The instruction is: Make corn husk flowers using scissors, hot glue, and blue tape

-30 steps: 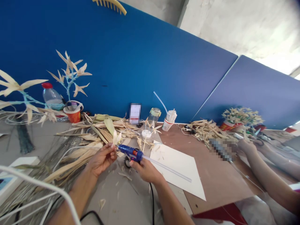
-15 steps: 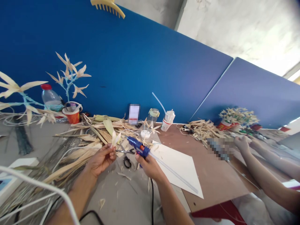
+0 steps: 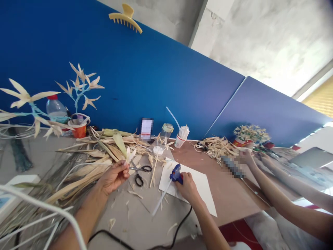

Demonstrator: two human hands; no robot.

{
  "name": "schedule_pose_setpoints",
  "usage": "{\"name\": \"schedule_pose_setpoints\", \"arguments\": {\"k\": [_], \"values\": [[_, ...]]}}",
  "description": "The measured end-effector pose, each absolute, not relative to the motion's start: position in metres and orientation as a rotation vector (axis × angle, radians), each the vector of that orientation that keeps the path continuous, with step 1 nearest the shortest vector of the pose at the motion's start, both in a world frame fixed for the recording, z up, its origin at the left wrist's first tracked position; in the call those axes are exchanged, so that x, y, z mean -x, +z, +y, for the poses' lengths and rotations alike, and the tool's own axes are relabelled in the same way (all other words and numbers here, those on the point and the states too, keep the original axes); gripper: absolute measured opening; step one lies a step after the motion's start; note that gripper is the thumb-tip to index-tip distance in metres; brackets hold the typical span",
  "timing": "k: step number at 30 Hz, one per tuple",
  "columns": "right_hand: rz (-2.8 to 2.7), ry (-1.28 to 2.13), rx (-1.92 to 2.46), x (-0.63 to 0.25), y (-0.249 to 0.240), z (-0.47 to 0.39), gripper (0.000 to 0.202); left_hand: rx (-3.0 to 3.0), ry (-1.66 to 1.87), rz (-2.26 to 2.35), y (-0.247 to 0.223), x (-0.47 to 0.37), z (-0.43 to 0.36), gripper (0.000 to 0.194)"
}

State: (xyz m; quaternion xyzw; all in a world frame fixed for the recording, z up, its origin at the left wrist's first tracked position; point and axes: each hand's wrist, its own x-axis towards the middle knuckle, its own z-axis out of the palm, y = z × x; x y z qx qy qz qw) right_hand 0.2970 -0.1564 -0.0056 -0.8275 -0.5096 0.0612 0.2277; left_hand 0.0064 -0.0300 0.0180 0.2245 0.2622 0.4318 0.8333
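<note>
Between the thumb and fingers of my left hand (image 3: 117,176) is a small pale husk flower (image 3: 129,155), its petals pointing up. My right hand (image 3: 187,186) grips a blue hot glue gun (image 3: 176,173) over a white sheet (image 3: 205,189). A long translucent glue stick (image 3: 161,199) sticks out of the gun, slanting down to the left, and a black cord (image 3: 179,231) trails below. Black-handled scissors (image 3: 139,174) lie just right of my left hand. A thin pale stick (image 3: 154,170) rests beside them.
Dry corn husks (image 3: 91,156) spread over the left. Husk-flower branches stand by a red cup (image 3: 78,130) and a bottle (image 3: 54,107). A phone (image 3: 146,129), a jar (image 3: 166,130) and a white cup (image 3: 181,139) line the blue partition. Another person's arms (image 3: 275,184) work at right.
My right hand has carried the glue gun to the right, away from the flower, and turned it so the glue stick points down-left. My left hand keeps its hold. The view has shifted slightly.
</note>
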Motion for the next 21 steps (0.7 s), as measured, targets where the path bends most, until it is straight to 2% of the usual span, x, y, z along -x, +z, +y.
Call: {"name": "schedule_pose_setpoints", "arguments": {"k": [4, 7, 10, 15, 19, 21], "values": [[-1.434, 0.246, 2.367, -0.305, -0.011, -0.159, 0.027, -0.497, 0.932, 0.546, 0.016, -0.007, -0.030, 0.020], [-1.447, 0.179, 2.366, -0.303, 0.004, -0.161, 0.029, -0.511, 0.938, 0.559, 0.017, -0.008, -0.031, 0.020], [-1.429, 0.113, 2.084, -0.283, 0.026, -0.152, 0.031, -0.529, 0.939, 0.565, 0.018, -0.009, -0.032, 0.019], [-1.340, 0.821, 1.521, -0.202, 0.036, -0.098, 0.022, -0.550, 0.938, 0.561, 0.018, -0.011, -0.033, 0.020], [-1.107, 1.085, 1.326, -0.147, 0.024, -0.059, 0.005, -0.563, 0.935, 0.578, 0.018, -0.011, -0.033, 0.019], [-1.042, 1.128, 1.265, -0.135, 0.020, -0.051, 0.004, -0.564, 0.926, 0.586, 0.017, -0.010, -0.033, 0.019]]}}
